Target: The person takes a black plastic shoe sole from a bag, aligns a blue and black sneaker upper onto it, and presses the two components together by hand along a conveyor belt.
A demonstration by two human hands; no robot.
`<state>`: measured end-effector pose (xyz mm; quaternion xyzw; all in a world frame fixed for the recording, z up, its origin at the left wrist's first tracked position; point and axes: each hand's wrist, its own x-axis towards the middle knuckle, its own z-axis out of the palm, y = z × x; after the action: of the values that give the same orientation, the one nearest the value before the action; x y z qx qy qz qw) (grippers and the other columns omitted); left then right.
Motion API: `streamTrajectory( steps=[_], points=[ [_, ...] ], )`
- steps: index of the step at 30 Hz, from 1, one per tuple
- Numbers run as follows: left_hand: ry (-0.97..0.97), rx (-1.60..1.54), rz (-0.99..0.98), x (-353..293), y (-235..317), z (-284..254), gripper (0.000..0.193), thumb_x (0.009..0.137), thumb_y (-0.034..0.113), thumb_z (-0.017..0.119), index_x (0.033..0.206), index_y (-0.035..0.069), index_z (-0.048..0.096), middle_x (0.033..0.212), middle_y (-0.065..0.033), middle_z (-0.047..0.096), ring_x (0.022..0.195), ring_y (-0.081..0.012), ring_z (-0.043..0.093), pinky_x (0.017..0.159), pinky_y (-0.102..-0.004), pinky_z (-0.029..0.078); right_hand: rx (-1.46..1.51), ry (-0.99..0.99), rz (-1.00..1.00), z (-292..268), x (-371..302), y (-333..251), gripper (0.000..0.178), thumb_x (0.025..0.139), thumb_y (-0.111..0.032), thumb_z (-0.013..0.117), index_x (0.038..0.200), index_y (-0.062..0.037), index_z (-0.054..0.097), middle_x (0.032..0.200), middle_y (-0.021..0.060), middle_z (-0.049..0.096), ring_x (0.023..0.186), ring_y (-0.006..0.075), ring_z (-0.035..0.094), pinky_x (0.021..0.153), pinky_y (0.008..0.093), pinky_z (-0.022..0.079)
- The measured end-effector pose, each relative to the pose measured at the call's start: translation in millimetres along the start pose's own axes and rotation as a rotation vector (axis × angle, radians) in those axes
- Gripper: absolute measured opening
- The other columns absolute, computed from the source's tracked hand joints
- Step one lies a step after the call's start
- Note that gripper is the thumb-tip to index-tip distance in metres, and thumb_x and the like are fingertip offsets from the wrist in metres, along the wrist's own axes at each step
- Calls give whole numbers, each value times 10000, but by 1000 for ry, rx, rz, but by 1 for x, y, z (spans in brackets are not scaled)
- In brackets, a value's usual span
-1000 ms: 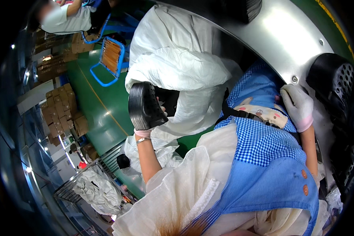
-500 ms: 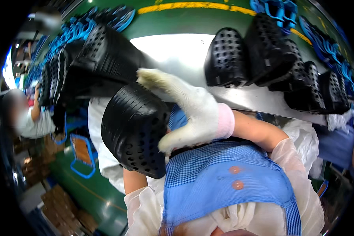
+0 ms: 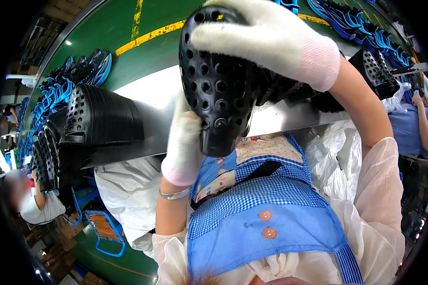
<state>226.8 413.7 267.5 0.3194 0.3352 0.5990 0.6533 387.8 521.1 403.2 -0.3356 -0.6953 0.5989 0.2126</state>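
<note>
Fingers (image 3: 218, 38) of the right hand (image 3: 271, 40), gloved in white, are parted at the upper centre of the frame: one lies flat across the front of a black perforated piece (image 3: 218, 95), while others reach over its top edge, so that its upper end sits between them. The left hand (image 3: 183, 137), in a matching glove with a pink cuff, has hold of the piece along its left edge; its fingers are curled in against that side, partly hidden, and how far they wrap behind cannot be told. The piece stands roughly upright in both hands, its rows of round holes facing the camera and its narrow end pointing down, in front of a silvery metal bench (image 3: 157, 90).

Left of centre, a thick black stack (image 3: 104, 116) with a holed end rests on the bench, and darker holed pieces (image 3: 47, 152) lie beside it toward the left rim. Another black holed stack (image 3: 373, 71) is at the upper right, behind the right forearm. Rows of black-and-blue shoes (image 3: 76, 78) show at upper left and upper right, beyond the bench, with a yellow line (image 3: 152, 37) on the green floor (image 3: 104, 28) between them. At lower left are a blue-framed chair (image 3: 104, 225) and a co-worker in a white top (image 3: 43, 206). A blue checked apron (image 3: 266, 213) fills the lower centre.
</note>
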Motion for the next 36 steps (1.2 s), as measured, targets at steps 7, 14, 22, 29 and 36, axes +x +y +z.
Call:
streamTrajectory(
  steps=[7, 14, 22, 29, 36],
  points=[
    [126, 129, -223, 15, -7, -5, 625, 942, 355, 477, 1416, 33, 225, 1264, -140, 476, 1113, -201, 547, 919, -332, 489, -735, 12, -186, -5, 25, 25, 543, 856, -464, 518, 1047, 35, 614, 976, 259, 621, 942, 358, 611, 834, 392, 483],
    [228, 626, -111, 17, -4, 8, 815, 877, 355, 610, 1448, -13, 161, 1279, -197, 481, 856, -176, 635, 692, -285, 533, -1211, 211, -290, -32, 65, 67, 423, 861, -386, 518, 947, 8, 646, 872, 215, 631, 862, 340, 613, 796, 386, 479],
    [284, 1503, 304, 30, -16, -6, 1055, 562, 360, 841, 1409, 63, 286, 1297, -215, 384, 1126, -337, 514, 841, -384, 527, -845, 336, -16, -62, 32, 72, 370, 882, -370, 540, 1050, -56, 637, 1014, 147, 642, 960, 299, 600, 873, 349, 458],
    [-60, 1403, 585, 76, 2, -3, 1050, 486, 227, 848, 1389, 87, 332, 1310, -123, 440, 1233, -342, 394, 1053, -408, 358, -696, 292, -91, -64, 35, 107, 363, 854, -274, 609, 1128, -36, 592, 1064, 114, 615, 995, 223, 575, 893, 318, 449],
    [-208, 1459, 823, 60, -7, -17, 779, 531, 219, 808, 1232, 95, 492, 1198, -105, 512, 1164, -347, 448, 983, -452, 401, -787, 345, -136, -58, 30, 108, 341, 876, -299, 560, 1115, -57, 595, 1099, 152, 604, 1032, 300, 571, 934, 356, 438]
  ],
)
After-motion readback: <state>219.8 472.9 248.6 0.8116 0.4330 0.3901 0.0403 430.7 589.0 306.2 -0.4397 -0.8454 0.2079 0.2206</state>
